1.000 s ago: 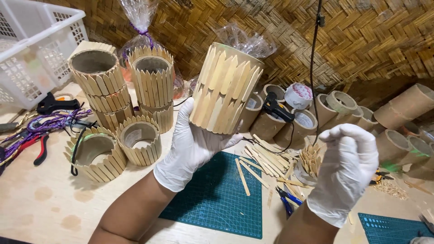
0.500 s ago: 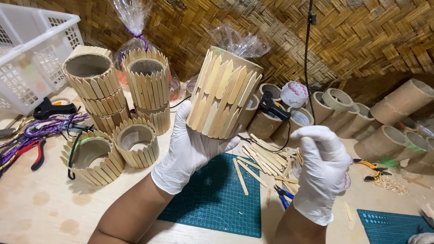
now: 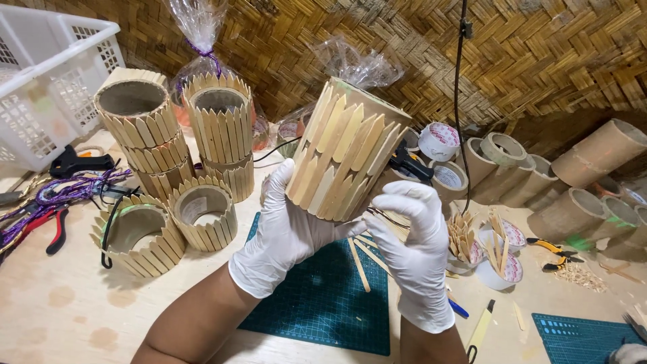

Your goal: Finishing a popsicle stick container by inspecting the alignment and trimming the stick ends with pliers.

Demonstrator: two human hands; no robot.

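A cardboard tube clad in pointed wooden sticks [image 3: 344, 156] is held up tilted over the green cutting mat [image 3: 317, 303]. My left hand [image 3: 283, 232], in a white glove, grips its lower left side. My right hand [image 3: 414, 246], also gloved, touches the tube's lower right edge with its fingertips. Loose sticks [image 3: 360, 263] lie on the mat below.
Stacked and single stick-covered tubes [image 3: 145, 135] [image 3: 202, 216] stand at the left. A white basket [image 3: 47, 81], pliers and purple cord [image 3: 40, 202] are far left. Tape rolls [image 3: 438, 141], bare cardboard tubes [image 3: 593, 162] and cups of sticks [image 3: 495, 256] are at the right. A woven wall is behind.
My right hand has moved left and up from the cup of sticks to the tube's lower edge. The tube has stayed held up in my left hand.
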